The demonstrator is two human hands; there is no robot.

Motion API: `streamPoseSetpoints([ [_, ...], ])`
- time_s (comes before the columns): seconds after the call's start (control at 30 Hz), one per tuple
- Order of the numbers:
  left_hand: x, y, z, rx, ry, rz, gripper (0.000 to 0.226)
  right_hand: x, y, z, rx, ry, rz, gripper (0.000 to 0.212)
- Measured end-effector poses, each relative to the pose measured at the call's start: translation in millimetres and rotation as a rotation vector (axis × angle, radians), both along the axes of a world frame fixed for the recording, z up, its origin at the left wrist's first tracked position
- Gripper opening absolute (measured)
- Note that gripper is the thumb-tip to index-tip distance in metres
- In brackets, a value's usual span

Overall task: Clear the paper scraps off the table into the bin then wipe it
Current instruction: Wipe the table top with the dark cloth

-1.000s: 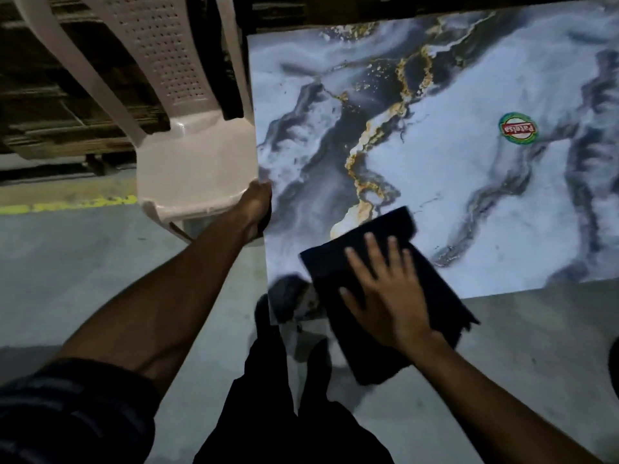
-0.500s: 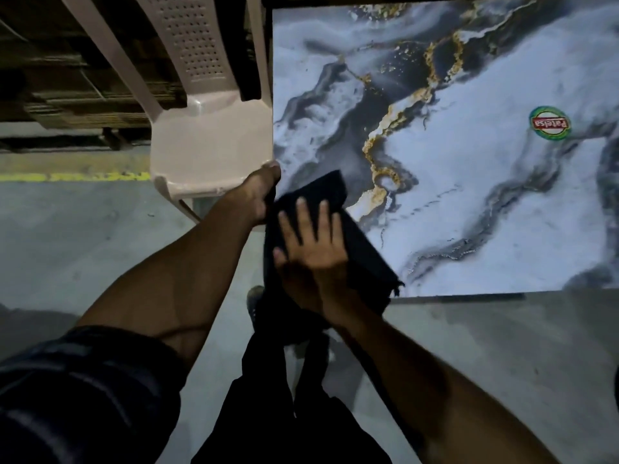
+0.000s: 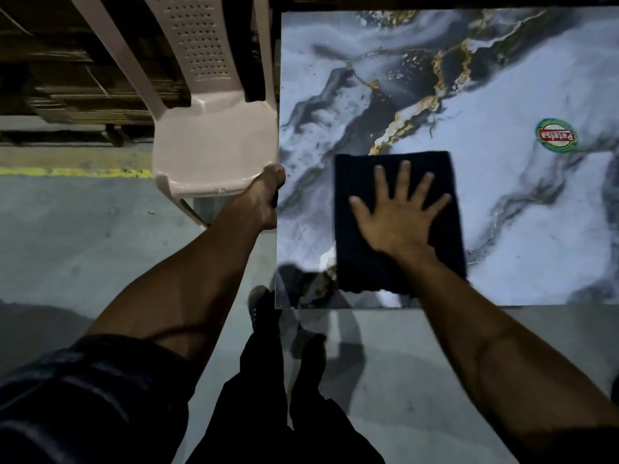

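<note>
Back out onto the marble goes the dark, flat-folded rectangular cloth (image 3: 375, 262), after being bunched at the desk's near-left corner half a second ago, and it now lies square on the near-left part of the glossy grey-and-white marble-patterned desk (image 3: 502, 212) with its gold veining. Right hand (image 3: 398, 216) is spread wide, fingers apart, palm pressed flat on top of the cloth and gripping nothing, just bearing down on it. The cloth's near edge sits just inside the desk's near edge, and its far edge touches the foot of the gold vein. Left hand (image 3: 268, 195) is curled over the desk's left edge, closed on it as before, thumb up top and the fingers tucked under out of sight. Just beside that hand, on the left, stands a pale beige plastic chair (image 3: 214, 145) with a perforated back, its seat edge touching or all but touching the desk's side; which, I cannot tell. Out to the right, well apart from the cloth, a round green-rimmed sticker (image 3: 556, 135) with a red band sits on the desk. Grey concrete floor (image 3: 83, 236) below, with a yellow painted line (image 3: 70, 171) running off to the far left. Dark trouser legs (image 3: 268, 396) show beneath the near edge.
</note>
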State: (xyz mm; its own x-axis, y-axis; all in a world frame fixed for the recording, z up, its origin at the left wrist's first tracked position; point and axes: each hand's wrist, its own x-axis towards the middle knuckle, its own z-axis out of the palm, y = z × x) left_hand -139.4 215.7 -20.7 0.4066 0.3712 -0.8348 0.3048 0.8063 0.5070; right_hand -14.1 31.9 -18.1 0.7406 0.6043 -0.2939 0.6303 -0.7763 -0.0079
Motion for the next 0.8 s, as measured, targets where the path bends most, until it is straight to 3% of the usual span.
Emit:
streamPoseSetpoints([
  [0.13,1,2,-2,0.026,-0.024,-0.028,0.031,-85,43,-7,0.027,0.015,0.273,0.079],
  [0.27,0,9,-8,0.051,-0.074,0.012,0.025,-146,-2,-6,0.168,-0.022,0.395,0.070],
  [0.37,-4,16,-12,0.009,-0.088,-0.033,0.024,-130,-43,-6,0.121,-0.067,0.463,0.068],
  [0.5,-10,26,-12,-0.003,-0.115,-0.098,0.018,-57,-42,-4,-0.019,-0.054,0.188,0.075],
  [0.63,-12,39,-15,-0.059,-0.183,-0.138,0.016,28,17,-3,-0.001,-0.002,-0.115,0.079],
  [0.8,-19,46,-30,-0.156,-0.274,-0.094,0.037,42,123,-7,0.053,0.010,-0.003,0.065],
])
